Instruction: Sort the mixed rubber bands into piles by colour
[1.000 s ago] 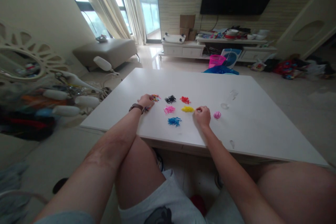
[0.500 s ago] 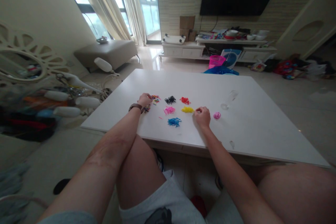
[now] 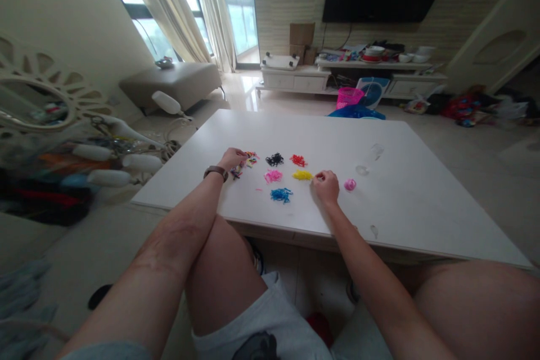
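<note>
At the far edge of a mixed heap of small coloured rubber bands [image 3: 236, 171], my left hand [image 3: 233, 158], with a brown wrist strap, has its fingers bent together over the bands; whatever is between the tips is too small to make out. My right hand [image 3: 327, 184] rests on the table right of the yellow pile [image 3: 302, 175], fingers curled and thumb pressed to them, their contents hidden. Between the hands lie sorted piles: black [image 3: 274, 159], red [image 3: 298, 161], pink [image 3: 273, 176] and blue [image 3: 281, 196]. A single pink band [image 3: 259, 189] lies apart.
On the white table [image 3: 422, 208], a pink ball-like item [image 3: 350, 184] sits right of my right hand. Farther right are a clear container [image 3: 377, 151], a clear round piece [image 3: 361, 170] and a small clear piece [image 3: 374, 231]. My legs are under the near edge.
My left hand has shifted slightly left and up, showing more of the mixed heap. My right hand stays in place beside the yellow pile. The view has tilted very slightly.
</note>
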{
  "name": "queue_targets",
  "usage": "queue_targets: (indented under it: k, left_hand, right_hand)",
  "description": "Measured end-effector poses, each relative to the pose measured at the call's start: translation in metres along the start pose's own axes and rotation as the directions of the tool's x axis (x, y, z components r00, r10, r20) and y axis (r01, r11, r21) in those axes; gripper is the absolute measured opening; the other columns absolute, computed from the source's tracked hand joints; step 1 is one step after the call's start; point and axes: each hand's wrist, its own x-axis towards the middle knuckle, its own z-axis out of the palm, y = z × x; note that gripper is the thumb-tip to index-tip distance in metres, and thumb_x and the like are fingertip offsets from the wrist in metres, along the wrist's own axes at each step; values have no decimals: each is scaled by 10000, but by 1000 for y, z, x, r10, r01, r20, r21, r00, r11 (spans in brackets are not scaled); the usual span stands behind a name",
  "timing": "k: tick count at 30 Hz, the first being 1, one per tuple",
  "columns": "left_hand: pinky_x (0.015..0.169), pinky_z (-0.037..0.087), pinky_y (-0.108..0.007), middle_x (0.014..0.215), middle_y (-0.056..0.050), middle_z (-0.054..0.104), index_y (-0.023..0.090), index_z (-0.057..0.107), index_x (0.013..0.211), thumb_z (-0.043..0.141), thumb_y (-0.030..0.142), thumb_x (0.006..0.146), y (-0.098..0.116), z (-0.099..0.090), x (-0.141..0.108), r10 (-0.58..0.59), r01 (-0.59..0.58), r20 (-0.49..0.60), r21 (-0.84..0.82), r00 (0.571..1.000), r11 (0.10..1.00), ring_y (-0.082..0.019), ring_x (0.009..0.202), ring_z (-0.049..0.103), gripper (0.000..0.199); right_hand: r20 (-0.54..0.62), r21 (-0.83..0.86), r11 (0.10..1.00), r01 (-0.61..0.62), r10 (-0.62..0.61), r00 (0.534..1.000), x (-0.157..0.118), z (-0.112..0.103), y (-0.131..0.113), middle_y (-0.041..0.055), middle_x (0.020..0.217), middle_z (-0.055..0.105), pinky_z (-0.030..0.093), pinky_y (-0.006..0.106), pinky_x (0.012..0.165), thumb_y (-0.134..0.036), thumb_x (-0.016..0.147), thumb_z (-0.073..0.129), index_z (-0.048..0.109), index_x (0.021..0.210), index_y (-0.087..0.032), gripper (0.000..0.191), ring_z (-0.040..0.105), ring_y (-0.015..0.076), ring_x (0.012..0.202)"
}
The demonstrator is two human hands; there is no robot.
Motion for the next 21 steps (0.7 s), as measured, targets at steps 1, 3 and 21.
queue_targets:
  k: [1,3,21]
  left_hand:
    - [574,437,-243,585,-33,653,135,728,722,879,287,614,0,1,0,-5,5,5,-13,1000,1000,-137,573,573,240]
    - [586,474,-245,585,-41,649,128,708,723,881,292,640,1,2,1,-29,32,34,-85,999,996,-137,568,589,252]
    - [746,582,-238,812,-105,722,125,655,806,671,107,812,16,2,-6,-243,352,269,-511,932,785,-157,784,705,25]
  right_hand:
    - [2,0,1000,0,0,1000,0,0,0,60,832,623,383,330,743,-245,756,570,622,709,-207,80,533,222,831]
    - [6,2,1000,4,-4,1000,0,0,0,57,830,621,382,329,742,-242,755,570,625,712,-208,78,534,222,835]
    - [25,0,1000,3,-3,1000,1,0,3,49,829,620,380,319,710,-243,749,579,645,727,-206,78,527,214,810]
